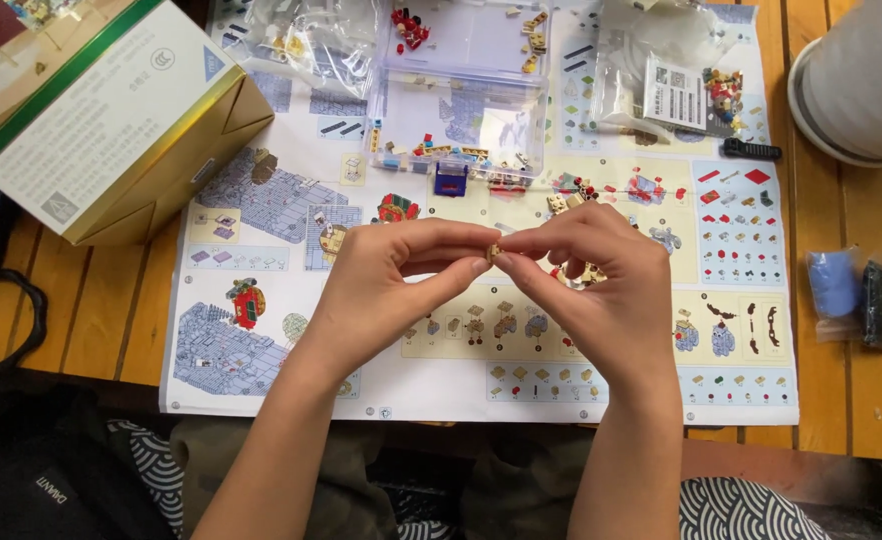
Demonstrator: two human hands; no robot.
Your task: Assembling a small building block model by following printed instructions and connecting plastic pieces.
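Observation:
My left hand (396, 290) and my right hand (591, 280) meet above a large printed instruction sheet (261, 200) on a wooden table. Between the fingertips of both hands is one tiny tan building piece (494, 251), pinched from each side. Other small tan and red pieces (586, 272) lie on the sheet partly hidden under my right hand. Behind the hands stands a clear plastic sorting box (461, 115) with several small coloured bricks in it.
A gold and white cardboard box (111, 110) lies at the back left. Clear plastic bags (661, 80) with parts lie at the back. A small black tool (751, 150), a white round pot (851, 80) and bagged blue and dark items (851, 290) are on the right.

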